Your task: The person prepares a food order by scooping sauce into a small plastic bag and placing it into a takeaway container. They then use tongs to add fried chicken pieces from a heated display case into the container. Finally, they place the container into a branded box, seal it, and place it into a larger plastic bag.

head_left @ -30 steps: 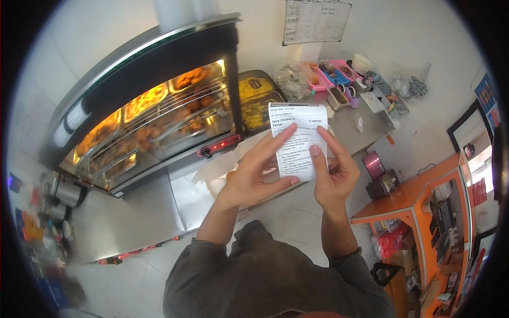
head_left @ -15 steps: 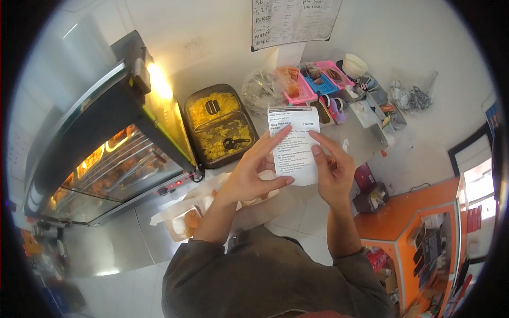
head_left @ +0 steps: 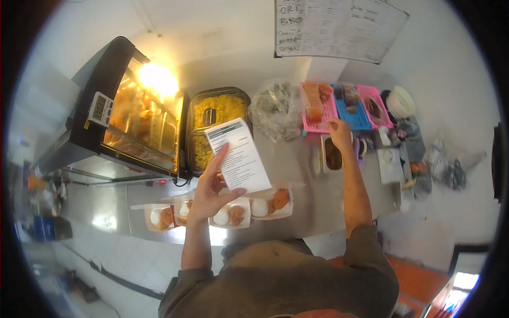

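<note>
paper slip [head_left: 238, 156] is up in my left hand [head_left: 208, 192], white with dark print on it. my thumb is on its lower edge and my fingers [head_left: 218, 159] lie flat up its back, so the hand is closed on it lightly. the slip hangs over the steel counter [head_left: 302, 180], above the food boxes [head_left: 220, 211] and in front of the tray of yellow rice [head_left: 214, 127].

my right hand [head_left: 339, 135] is reached out far from the slip. it sits at the front edge of the pink basket [head_left: 317, 108], just above a small metal tub [head_left: 332, 155] with something brown in it. the fingers are bent down, but i cannot tell if they hold anything.

the open white boxes stand in a row near the edge of the counter, each with white rice balls and brown fried pieces. to my left is a glass warmer [head_left: 135, 122] with a bright lamp and a little timer [head_left: 99, 108] on its frame. a clear bag [head_left: 275, 108] lies between the rice tray and the pink basket. a blue basket [head_left: 352, 111] comes next. a white board [head_left: 334, 26] hangs on the wall above.
</note>
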